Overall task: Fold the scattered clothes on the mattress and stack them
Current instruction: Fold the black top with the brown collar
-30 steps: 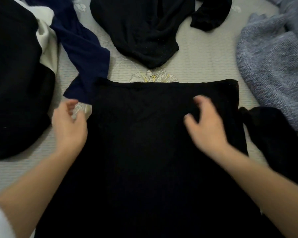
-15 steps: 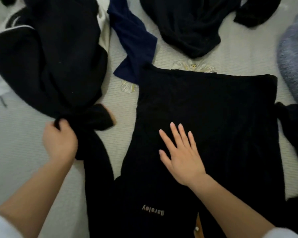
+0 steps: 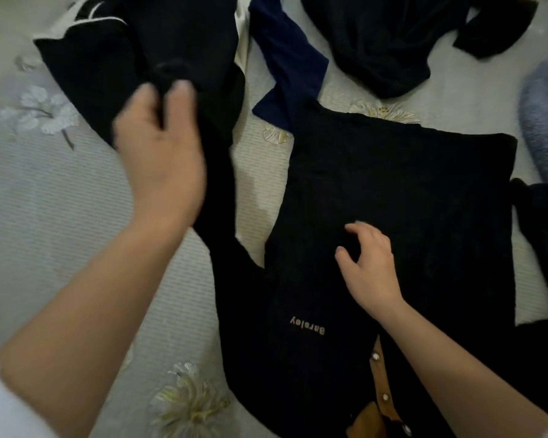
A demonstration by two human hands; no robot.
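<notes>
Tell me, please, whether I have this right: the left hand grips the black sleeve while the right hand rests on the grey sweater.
Not quite. The head view shows the right hand on the black garment with the lettering. The grey sweater lies untouched at the right edge. The left hand does grip the black sleeve.

"Bareley", upside down, on black garment (image 3: 393, 191)
</notes>
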